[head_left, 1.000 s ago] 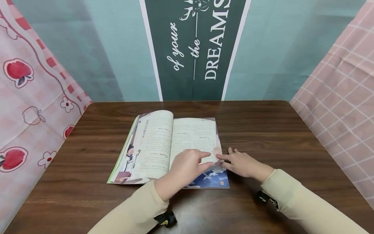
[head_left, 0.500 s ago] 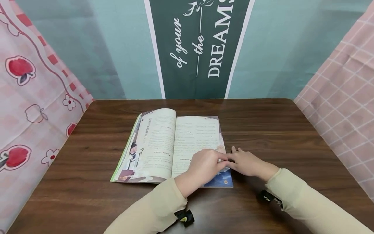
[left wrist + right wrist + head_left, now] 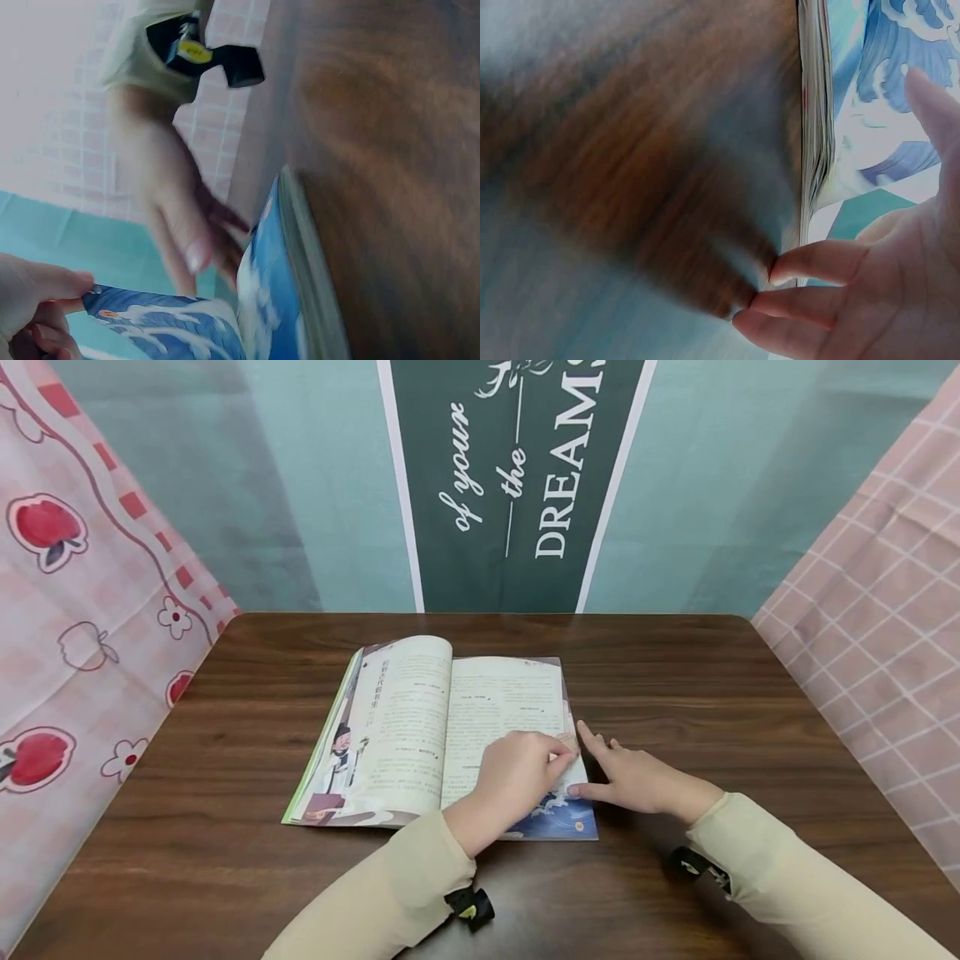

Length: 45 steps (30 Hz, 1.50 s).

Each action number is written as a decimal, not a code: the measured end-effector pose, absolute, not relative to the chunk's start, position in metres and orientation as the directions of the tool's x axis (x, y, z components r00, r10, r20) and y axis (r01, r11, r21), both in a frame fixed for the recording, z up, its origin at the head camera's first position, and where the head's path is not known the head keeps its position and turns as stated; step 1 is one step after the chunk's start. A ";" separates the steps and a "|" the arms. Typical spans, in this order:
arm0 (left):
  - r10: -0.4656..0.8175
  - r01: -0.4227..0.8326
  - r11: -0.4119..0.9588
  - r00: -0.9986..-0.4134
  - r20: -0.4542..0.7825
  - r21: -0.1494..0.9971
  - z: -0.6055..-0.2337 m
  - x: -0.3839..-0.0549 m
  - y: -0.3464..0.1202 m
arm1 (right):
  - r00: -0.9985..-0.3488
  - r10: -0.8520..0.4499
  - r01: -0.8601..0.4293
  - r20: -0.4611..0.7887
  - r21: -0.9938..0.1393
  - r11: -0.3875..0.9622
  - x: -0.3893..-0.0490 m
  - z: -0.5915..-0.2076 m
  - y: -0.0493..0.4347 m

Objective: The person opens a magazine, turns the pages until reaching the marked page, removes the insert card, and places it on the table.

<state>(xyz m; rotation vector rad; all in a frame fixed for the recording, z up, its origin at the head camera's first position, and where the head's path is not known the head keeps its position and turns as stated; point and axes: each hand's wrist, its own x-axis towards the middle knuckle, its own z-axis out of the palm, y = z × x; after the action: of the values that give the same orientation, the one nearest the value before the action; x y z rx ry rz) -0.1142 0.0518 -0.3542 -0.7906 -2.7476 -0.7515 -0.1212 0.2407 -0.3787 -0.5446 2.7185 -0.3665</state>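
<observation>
An open book [image 3: 480, 693] with printed text and a blue wave picture lies on the table. In the head view my left hand [image 3: 516, 772] reaches over its right-hand page, thumb and index finger together near the outer edge. The left wrist view shows that hand [image 3: 34, 307] pinching the corner of a lifted page [image 3: 172, 322], which bends up from the pages beneath. My right hand [image 3: 641, 779] is at the book's right edge, fingers spread and thumb over the blue picture. Its fingertips rest low beside the stacked page edges [image 3: 816, 112] in the right wrist view.
The dark wooden table [image 3: 675, 693] extends around the book. Behind it hangs a teal cloth [image 3: 322, 485] with white lettering on a dark green band. Pink patterned cloths [image 3: 892, 577] hang at both sides. A black wrist device [image 3: 468, 906] is strapped under each sleeve.
My left hand moves right to the page's outer edge, where its separated thumb and index finger close on the corner and raise it. My right fingers, earlier at that corner, draw back and spread.
</observation>
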 end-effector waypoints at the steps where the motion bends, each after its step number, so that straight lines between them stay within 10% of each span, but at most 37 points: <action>1: 0.425 0.527 0.726 -0.849 0.314 0.442 -0.352 -0.116 0.048 | -0.870 -0.407 -0.315 -0.278 -0.321 0.893 -0.121 -0.378 0.242; 10: 0.233 0.489 0.674 -0.852 0.469 0.554 -0.338 -0.128 -0.008 | -0.839 -0.477 -0.393 -0.262 -0.317 0.863 -0.118 -0.381 0.249; 30: -0.028 0.170 0.833 -0.937 0.348 0.526 -0.343 -0.090 -0.175 | -0.809 -0.523 -0.456 -0.270 -0.274 0.847 -0.108 -0.389 0.244; 45: 0.030 0.003 0.936 -0.997 -0.070 0.352 -0.350 -0.077 -0.216 | -0.839 -0.503 -0.468 -0.207 -0.196 0.862 -0.111 -0.393 0.241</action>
<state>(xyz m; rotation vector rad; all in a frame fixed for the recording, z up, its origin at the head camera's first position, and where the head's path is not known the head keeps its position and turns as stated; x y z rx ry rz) -0.0773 -0.2157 -0.3498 -0.0269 -3.1637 -0.5754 -0.1106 0.2410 -0.3926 -0.7386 2.7851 -0.2007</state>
